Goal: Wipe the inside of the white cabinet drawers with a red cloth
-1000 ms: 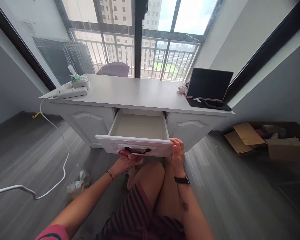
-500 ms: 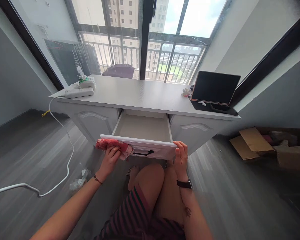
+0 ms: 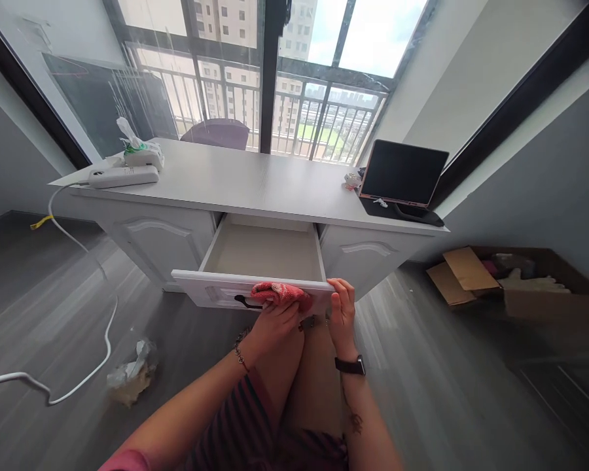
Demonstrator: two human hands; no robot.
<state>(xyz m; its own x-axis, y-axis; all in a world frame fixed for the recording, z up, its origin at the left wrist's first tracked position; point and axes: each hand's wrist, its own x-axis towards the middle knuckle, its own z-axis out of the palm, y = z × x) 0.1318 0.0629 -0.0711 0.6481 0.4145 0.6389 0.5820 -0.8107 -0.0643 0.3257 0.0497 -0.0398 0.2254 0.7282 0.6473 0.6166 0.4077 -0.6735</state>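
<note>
The white desk drawer [image 3: 216, 292] is pulled out, and its interior shows nothing inside. My left hand [image 3: 277, 320] presses a red cloth [image 3: 281, 294] against the drawer front, its fingers closed on the fabric. The cloth covers the right part of the black drawer handle [image 3: 244, 301]. With its fingers curled over the top edge, my right hand [image 3: 342, 302] grips the right end of the drawer front.
On the white desktop [image 3: 255, 180] are a power strip [image 3: 122, 176], a tissue pack [image 3: 144, 156] and a dark monitor [image 3: 405, 173]. A white cable [image 3: 108, 333] and a plastic bag [image 3: 133, 373] lie on the floor at left. An open cardboard box [image 3: 552, 307] sits at right.
My left hand has slid the red cloth rightward along the drawer front, from its left end across to the right side of the handle. My right hand keeps its hold on the drawer's right end.
</note>
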